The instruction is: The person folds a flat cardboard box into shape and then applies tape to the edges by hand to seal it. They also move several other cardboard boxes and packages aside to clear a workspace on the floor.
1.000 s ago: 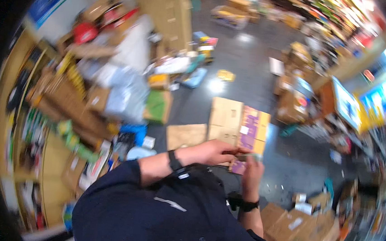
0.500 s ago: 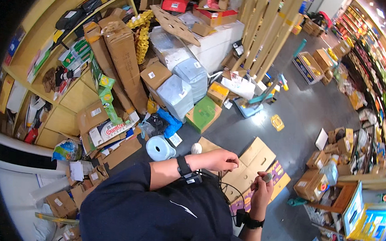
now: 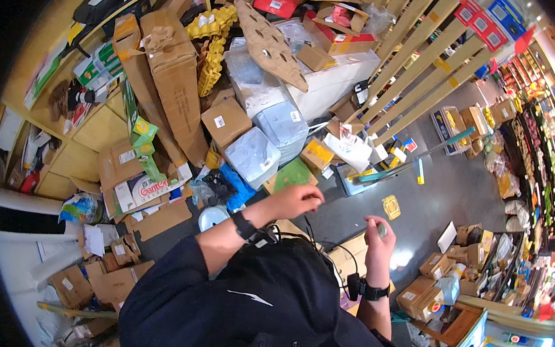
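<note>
My left hand (image 3: 293,202) is held out in front of my dark shirt, its fingers curled and pressed together; whatever may be between them is hidden. To its right, my right hand (image 3: 379,243) is raised with the fingers closed around a small grey round-ended object (image 3: 382,231), whose kind I cannot make out. A gap separates the two hands. Below and between them, a flat brown cardboard carton (image 3: 347,260) is partly covered by my body and some black cables (image 3: 330,244). Black bands circle both wrists.
Blue-wrapped bundles (image 3: 253,155), brown boxes (image 3: 226,122) and a green-topped carton (image 3: 292,175) crowd the floor ahead. Wooden slats (image 3: 422,74) lean beyond them. A flattened yellow piece (image 3: 391,207) lies on the dark floor. Shelves (image 3: 92,126) line the left; boxes (image 3: 419,295) are stacked at right.
Both hands have risen in the view, the right one more, and its wrist now points upward. The view has tilted, so less of the carton shows. The grey object remains in the right hand.
</note>
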{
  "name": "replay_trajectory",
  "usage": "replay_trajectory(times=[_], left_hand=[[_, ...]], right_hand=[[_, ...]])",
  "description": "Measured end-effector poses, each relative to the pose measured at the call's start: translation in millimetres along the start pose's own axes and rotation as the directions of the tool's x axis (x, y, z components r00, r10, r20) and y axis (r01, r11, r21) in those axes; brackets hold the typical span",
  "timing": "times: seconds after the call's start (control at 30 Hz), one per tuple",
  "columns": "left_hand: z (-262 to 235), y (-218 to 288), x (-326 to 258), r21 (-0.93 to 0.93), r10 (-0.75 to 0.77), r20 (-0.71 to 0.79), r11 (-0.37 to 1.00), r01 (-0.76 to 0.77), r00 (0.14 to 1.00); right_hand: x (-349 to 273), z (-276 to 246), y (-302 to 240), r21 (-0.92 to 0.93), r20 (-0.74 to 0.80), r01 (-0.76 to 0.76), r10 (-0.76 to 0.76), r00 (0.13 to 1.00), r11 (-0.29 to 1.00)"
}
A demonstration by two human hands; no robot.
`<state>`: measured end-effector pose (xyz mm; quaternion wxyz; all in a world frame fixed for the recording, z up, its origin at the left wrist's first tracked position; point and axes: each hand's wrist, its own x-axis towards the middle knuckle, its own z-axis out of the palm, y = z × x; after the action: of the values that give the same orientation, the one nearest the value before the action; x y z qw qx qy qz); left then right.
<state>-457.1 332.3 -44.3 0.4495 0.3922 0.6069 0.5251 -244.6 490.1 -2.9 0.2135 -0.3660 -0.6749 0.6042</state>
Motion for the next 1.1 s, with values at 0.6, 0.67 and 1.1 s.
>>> replay_trajectory(times=[0.6, 0.67, 1.1], left_hand=[[-80.3, -73.6, 62.5, -0.384, -0.374, -0.643, 0.912, 0.141, 0.669], [-68.6, -60.9, 87.9, -0.445, -0.45, -0.701, 0.882, 0.154, 0.554], [-10.2, 27.7, 179.9, -0.635, -0.681, -0.703, 0.731, 0.252, 0.204]], right_hand=[[504.3, 139.1, 23.0, -0.418, 0.576, 0.441, -0.144, 0.804, 0.794], [583.7, 170.7, 32.4, -0.507, 0.603, 0.492, -0.116, 0.789, 0.708], [757.8, 319.0, 114.5, -0.403, 0.576, 0.407, -0.118, 0.809, 0.82]])
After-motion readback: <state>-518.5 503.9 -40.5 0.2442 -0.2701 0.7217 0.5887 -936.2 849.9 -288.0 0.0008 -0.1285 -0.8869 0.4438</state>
